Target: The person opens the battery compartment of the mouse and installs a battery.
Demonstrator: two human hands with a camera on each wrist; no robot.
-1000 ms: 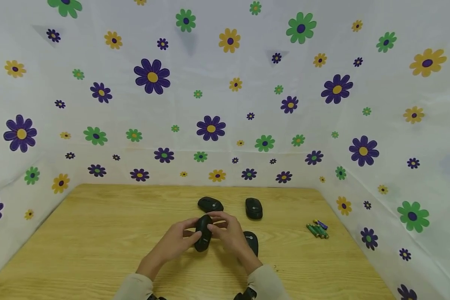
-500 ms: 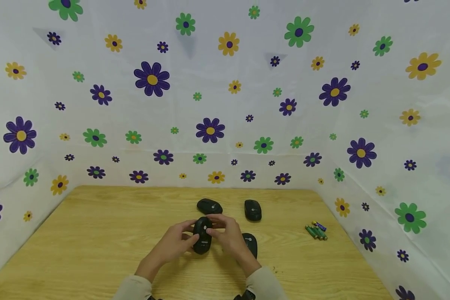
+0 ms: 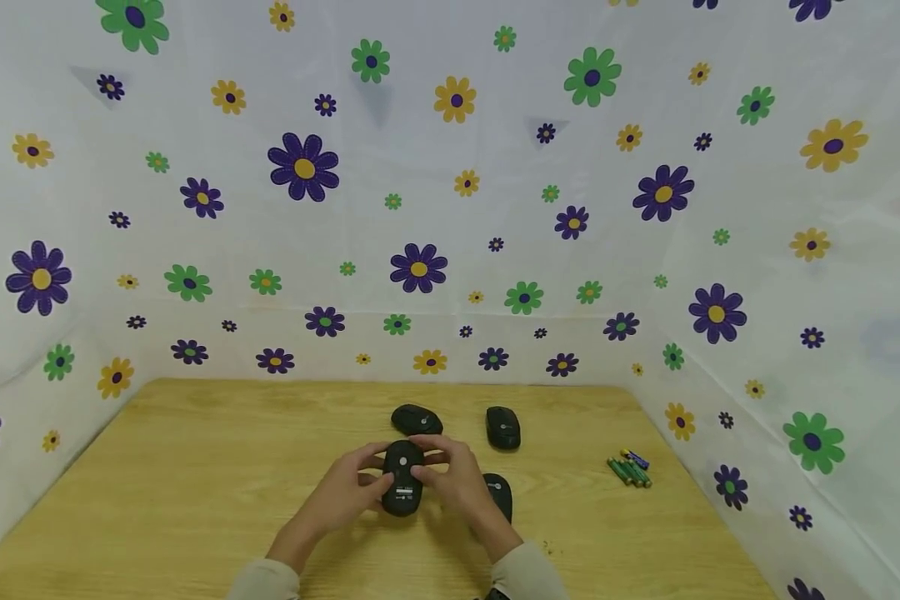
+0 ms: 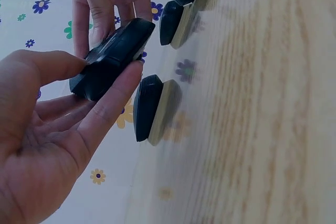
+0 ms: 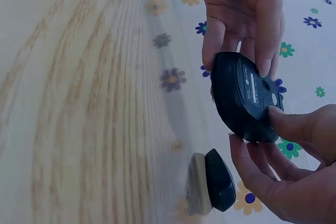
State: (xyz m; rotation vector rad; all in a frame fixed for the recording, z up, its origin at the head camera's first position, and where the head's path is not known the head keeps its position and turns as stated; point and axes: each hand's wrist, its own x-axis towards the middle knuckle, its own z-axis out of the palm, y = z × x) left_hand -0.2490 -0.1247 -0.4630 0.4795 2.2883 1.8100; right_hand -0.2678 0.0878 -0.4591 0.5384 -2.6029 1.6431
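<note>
Both hands hold one black computer mouse [image 3: 402, 492] above the wooden table, its underside with a printed label facing up toward the head camera. My left hand [image 3: 347, 490] grips its left side, thumb on the underside edge and fingers beneath. From the other side my right hand [image 3: 456, 485] pinches it, thumb on the underside. In the right wrist view the label and a dark round spot show on the mouse [image 5: 244, 98]. The left wrist view catches the mouse [image 4: 113, 59] edge-on between thumb and fingers.
Another black mouse [image 3: 417, 419] lies just behind the hands, and one more [image 3: 503, 428] to its right. A third mouse [image 3: 499, 495] is partly hidden by the right wrist. Several small batteries [image 3: 630, 469], green and purple, lie on the table's [image 3: 217, 450] right side.
The held mouse has turned from edge-on so that its labelled underside now faces up. Both hands keep their grip on it. The head view has tilted slightly upward.
</note>
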